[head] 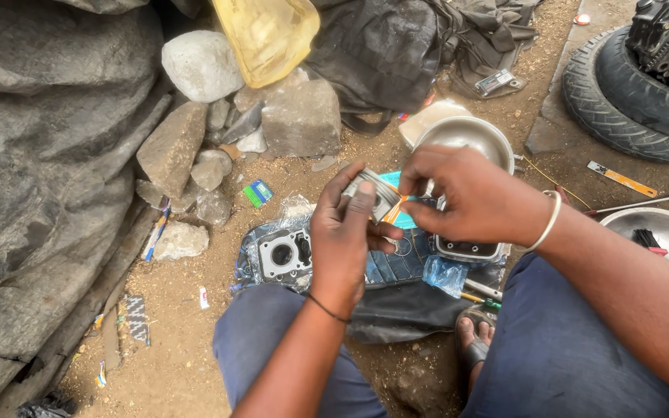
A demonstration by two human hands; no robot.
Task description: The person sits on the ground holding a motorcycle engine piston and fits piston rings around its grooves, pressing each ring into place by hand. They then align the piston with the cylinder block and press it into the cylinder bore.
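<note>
**Both hands raised and meeting at the fingertips**

Left forearm rose from lower centre, wrist bent slightly back, a thin dark band round it. Left hand showed its back to the camera, fingers curled upward, thumb and forefinger closed in a grip. Right forearm entered from the lower right, angled up and leftward, a pale bangle at the wrist. Right hand lay palm-down, knuckles up, fingertips pinched together just beside the left fingertips. Knees spread apart in blue trousers; one sandalled foot showed between them.
</note>
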